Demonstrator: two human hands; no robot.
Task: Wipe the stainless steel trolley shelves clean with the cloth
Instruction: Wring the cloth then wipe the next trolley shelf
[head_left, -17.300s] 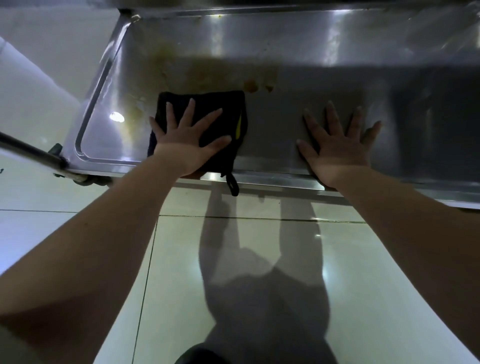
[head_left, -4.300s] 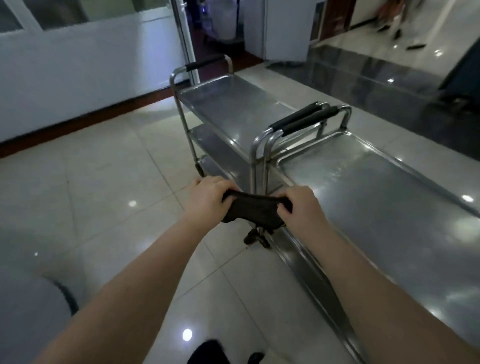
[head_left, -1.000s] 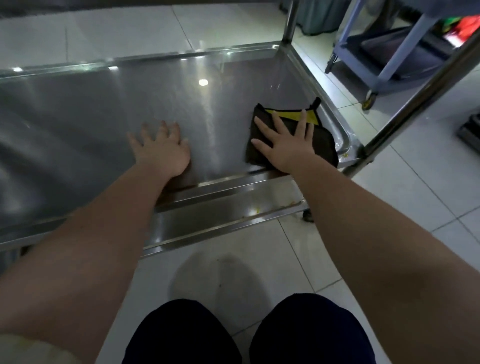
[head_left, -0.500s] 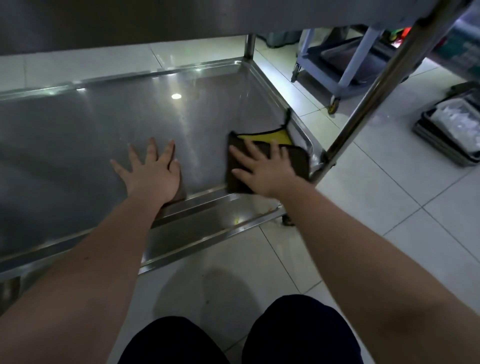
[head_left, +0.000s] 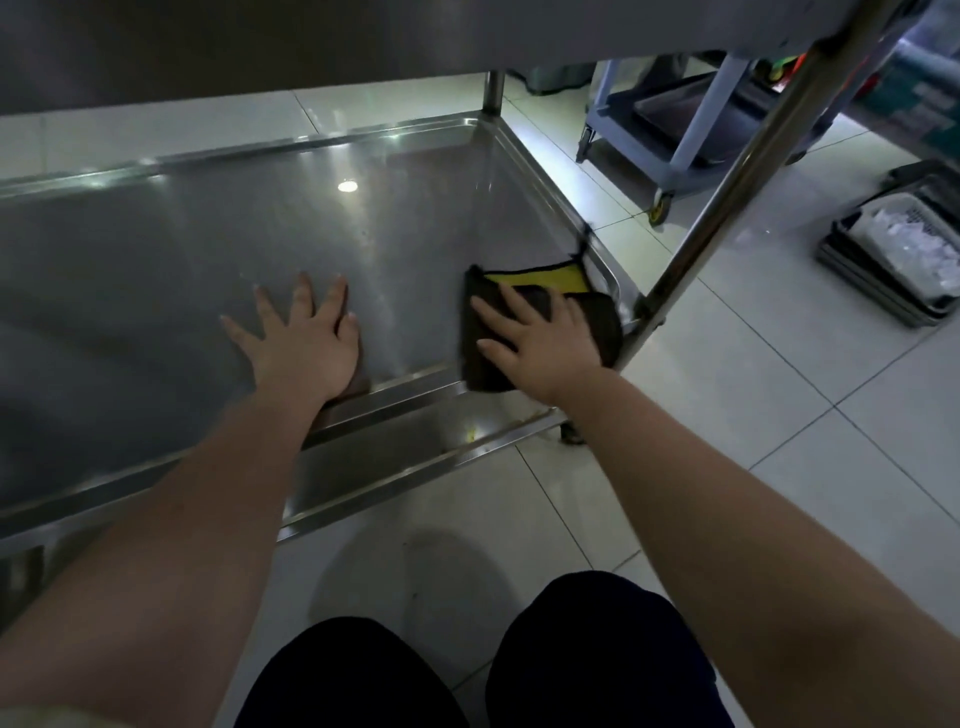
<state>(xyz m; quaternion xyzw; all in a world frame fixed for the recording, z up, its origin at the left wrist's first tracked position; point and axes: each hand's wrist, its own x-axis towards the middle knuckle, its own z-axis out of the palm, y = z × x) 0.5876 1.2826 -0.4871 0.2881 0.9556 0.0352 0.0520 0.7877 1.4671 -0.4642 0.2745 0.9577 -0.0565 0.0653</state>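
Left grip (head_left: 306, 348) — fully open, fingers straight and spread, palm pressed flat on the bare steel of the lower trolley shelf (head_left: 208, 249). It holds nothing. Its wrist lies over the shelf's near rim.

Lower trolley shelf: brushed stainless tray with a raised lip, extending forward and to the left of both grips. A ceiling light shows as a bright spot in the steel beyond the left grip.

Cloth (head_left: 605, 319): dark, folded, with a yellow face showing at its far edge. It lies flat in the shelf's near right corner, directly beneath the right grip and touching the lip on that side.

Right grip (head_left: 545, 348) — open, fingers extended and slightly apart, palm down on the cloth and pressing it to the shelf. No finger curls around the fabric.

Upright post (head_left: 727, 192): steel tube rising from the shelf corner just right of the right grip, slanting away to the upper right.

Blue cart (head_left: 691, 130): on the tiled floor (head_left: 779, 415), well beyond the right grip.

Stacked trays (head_left: 904, 244): on the floor far to the right of the right grip, the top one holding pale contents, too blurred to identify.
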